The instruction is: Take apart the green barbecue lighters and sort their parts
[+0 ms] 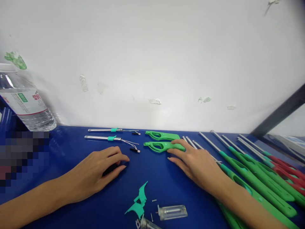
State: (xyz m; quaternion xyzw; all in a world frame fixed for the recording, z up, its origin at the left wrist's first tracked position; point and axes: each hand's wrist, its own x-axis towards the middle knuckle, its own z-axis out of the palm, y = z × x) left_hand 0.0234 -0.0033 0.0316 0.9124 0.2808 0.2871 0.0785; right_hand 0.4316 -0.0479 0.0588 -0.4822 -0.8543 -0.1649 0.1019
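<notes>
My left hand (102, 168) rests on the blue table with its thumb and fingers apart and nothing between them. Just beyond it lie two metal lighter tubes (96, 137) with teal collars, thin wires and small black-and-white igniter pieces (134, 150). My right hand (194, 160) reaches over the right end of the nearer green lighter handle shell (154, 146). Its fingertips touch that shell, while the thumb stays apart on the table side. A second green handle shell (162, 135) lies behind, close to the wall.
Toward me are teal plastic parts (139, 205), a clear fuel tank (172, 212), a partly cut-off second tank and small screws (152, 217). Several green lighters (257, 187) and red ones (287, 168) lie at right. A water bottle (27, 101) stands at left by the white wall (152, 63).
</notes>
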